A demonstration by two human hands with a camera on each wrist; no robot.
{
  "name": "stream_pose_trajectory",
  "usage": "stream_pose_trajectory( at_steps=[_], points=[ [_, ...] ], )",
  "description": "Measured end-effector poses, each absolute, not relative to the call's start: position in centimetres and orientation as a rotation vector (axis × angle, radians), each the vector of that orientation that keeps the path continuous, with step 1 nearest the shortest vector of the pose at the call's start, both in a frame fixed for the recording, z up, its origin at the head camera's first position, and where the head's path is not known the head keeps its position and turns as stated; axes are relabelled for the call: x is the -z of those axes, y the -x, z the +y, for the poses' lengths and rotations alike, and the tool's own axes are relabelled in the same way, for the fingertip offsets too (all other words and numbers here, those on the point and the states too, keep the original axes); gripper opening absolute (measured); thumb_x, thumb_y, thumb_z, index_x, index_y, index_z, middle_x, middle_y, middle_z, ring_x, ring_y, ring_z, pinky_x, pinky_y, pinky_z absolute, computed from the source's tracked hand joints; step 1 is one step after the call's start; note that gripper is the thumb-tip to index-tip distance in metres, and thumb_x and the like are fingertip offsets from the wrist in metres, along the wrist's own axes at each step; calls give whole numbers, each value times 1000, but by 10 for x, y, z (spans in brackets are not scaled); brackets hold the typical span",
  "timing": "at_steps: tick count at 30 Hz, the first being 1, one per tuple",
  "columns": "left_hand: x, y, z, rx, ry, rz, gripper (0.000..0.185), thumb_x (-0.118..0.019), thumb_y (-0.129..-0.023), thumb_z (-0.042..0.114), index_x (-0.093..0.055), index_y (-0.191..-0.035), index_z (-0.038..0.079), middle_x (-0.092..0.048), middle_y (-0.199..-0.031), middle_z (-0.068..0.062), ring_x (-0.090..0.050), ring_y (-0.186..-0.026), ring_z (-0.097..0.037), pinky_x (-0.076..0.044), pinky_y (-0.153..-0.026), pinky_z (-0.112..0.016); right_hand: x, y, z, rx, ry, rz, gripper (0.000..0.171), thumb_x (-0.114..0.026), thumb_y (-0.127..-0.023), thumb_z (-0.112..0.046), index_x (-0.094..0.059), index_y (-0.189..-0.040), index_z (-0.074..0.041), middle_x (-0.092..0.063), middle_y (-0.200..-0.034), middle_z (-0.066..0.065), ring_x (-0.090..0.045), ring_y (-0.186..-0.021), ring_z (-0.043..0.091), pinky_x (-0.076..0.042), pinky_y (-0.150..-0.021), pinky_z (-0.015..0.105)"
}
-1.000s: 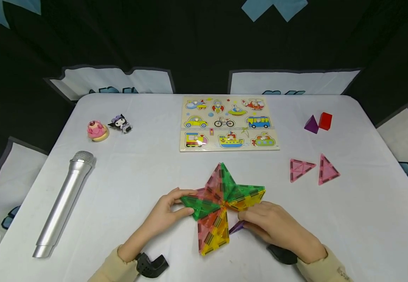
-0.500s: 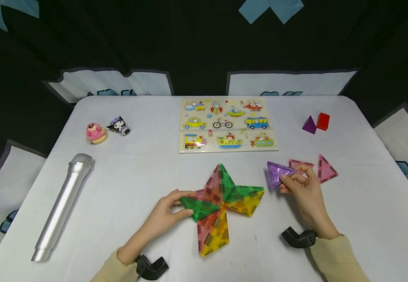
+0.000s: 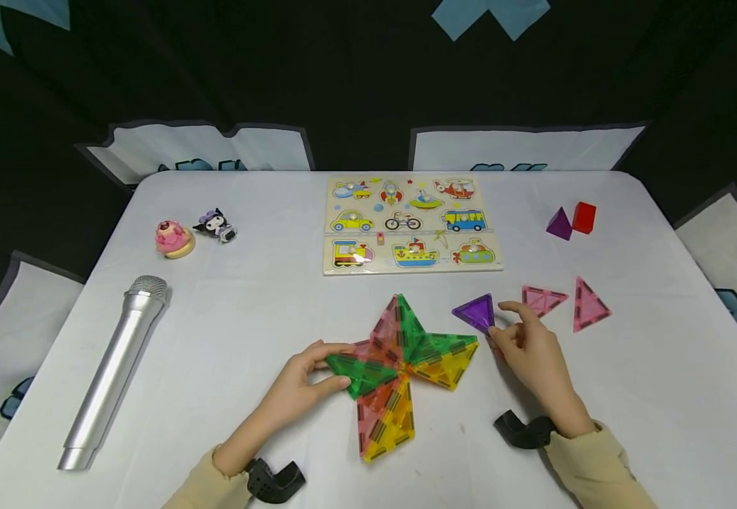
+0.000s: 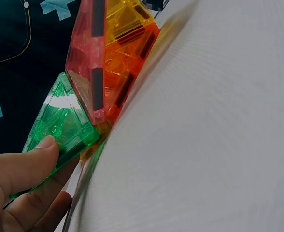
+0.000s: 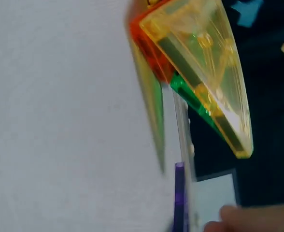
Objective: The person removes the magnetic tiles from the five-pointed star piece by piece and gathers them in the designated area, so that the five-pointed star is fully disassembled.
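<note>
Two hands are working: the left hand (image 3: 308, 382) is pinching the star's (image 3: 400, 367) green arm on the worktop (image 3: 216, 339); the right hand (image 3: 527, 350) is gripping a purple triangle (image 3: 475, 311), tip pointing down toward the star.

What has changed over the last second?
The right hand pulled a translucent purple triangle tile from under the star's lower right, swung it right, and now brings it back to the multicoloured tile star. The left hand still grips the star's green point.
</note>
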State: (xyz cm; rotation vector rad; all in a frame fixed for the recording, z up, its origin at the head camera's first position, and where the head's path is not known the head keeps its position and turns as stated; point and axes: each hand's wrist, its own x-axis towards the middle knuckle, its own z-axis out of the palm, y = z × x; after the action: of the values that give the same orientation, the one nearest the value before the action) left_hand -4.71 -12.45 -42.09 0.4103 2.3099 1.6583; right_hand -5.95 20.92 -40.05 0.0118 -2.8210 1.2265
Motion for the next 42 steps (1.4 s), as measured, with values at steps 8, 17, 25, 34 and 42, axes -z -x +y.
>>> stream_pose_trajectory(
  at_steps=[8, 17, 25, 34, 42],
  points=[
    [423, 49, -124, -1657, -438, 2306, 38, -69, -80, 12, -59, -117, 11, -67, -97, -6, -19, -130, -40, -5, -103, -56, 389, 26, 153, -1292, -704, -2698, 41, -65, -85, -21, -50, -121, -8, -59, -78, -6, -53, -62, 5, -46, -52, 23],
    [424, 48, -124, -1666, -466, 2307, 37, -69, -80, 12, -60, -116, 11, -67, -97, -5, -25, -128, -39, -6, -104, -53, 400, -5, 125, -1069, -921, -2923, 89, -78, -66, -41, -34, -137, -11, -48, -127, 4, -45, -115, 16, -40, -92, 38],
    [422, 47, -123, -1666, -443, 2301, 37, -68, -81, 12, -60, -117, 10, -67, -95, -4, -26, -129, -36, -5, -105, -52, 405, -4, 127, -1127, -922, -2796, 82, -82, -63, -31, -42, -129, -5, -47, -86, -10, -44, -75, 4, -42, -67, 21],
    [422, 47, -123, -1673, -457, 2314, 38, -69, -80, 12, -60, -117, 10, -67, -94, -4, -27, -128, -36, -7, -105, -51, 409, -1, 134, -1413, -923, -2699, 40, -77, -72, -19, -46, -96, -13, -52, -83, -8, -46, -65, 4, -43, -55, 19],
    [421, 46, -124, -1674, -438, 2311, 38, -69, -80, 13, -60, -117, 11, -67, -94, -4, -23, -130, -37, -5, -104, -52, 397, 16, 169, -1908, -1085, -2473, 29, -57, -84, 7, -50, -110, -4, -61, -88, 2, -54, -62, 11, -48, -54, 28]
  ],
)
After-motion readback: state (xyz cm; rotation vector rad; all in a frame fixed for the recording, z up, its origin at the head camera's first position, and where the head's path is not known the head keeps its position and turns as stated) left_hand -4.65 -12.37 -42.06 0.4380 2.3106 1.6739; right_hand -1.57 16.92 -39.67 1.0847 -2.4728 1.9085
